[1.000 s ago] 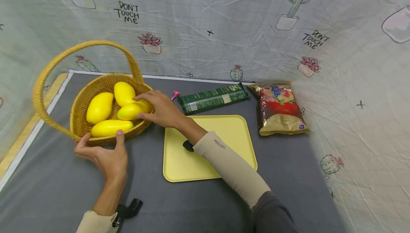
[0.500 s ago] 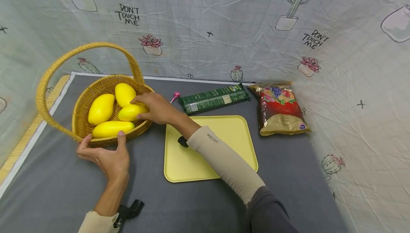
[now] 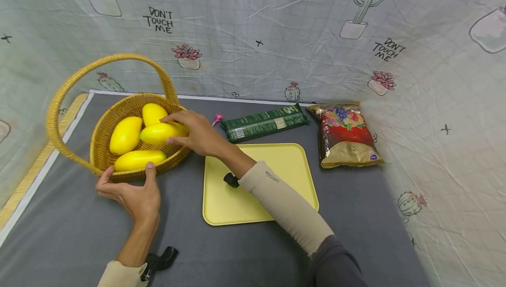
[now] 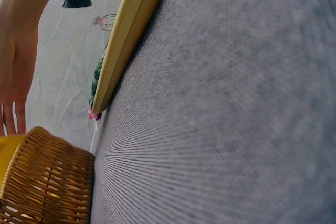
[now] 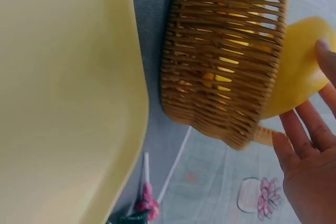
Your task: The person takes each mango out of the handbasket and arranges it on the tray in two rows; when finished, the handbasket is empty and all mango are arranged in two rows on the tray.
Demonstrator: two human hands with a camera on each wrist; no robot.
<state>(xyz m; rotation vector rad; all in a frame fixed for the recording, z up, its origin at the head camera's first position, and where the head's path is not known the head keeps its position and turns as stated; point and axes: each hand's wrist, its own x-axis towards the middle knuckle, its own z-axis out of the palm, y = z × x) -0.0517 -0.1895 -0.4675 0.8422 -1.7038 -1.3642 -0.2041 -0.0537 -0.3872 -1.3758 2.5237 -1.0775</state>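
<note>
A yellow wicker basket [image 3: 103, 122] with a tall arched handle stands at the left in the head view, holding several yellow mangoes. My left hand [image 3: 136, 197] holds the basket's near rim, thumb and fingers spread along it. Over the basket's right side, my right hand [image 3: 199, 133] grips one mango [image 3: 158, 133] between thumb and fingers. That mango [image 5: 302, 61] shows above the rim in the right wrist view, with my fingertips against it. Three other mangoes lie inside: one at the left [image 3: 125, 135], one behind [image 3: 153, 114] and one along the near rim [image 3: 140, 160].
A yellow tray [image 3: 221, 199] lies right of the basket, under my right forearm. Behind it are a green packet [image 3: 262, 123] and a pink lollipop [image 3: 218, 118]. A red and gold bag [image 3: 348, 135] sits at the back right, near the printed curtain [image 3: 253, 72].
My right hand first shifted slightly left, then back right. The mango in its grip now sits a little higher and shows more of itself. My left hand stays on the rim.
</note>
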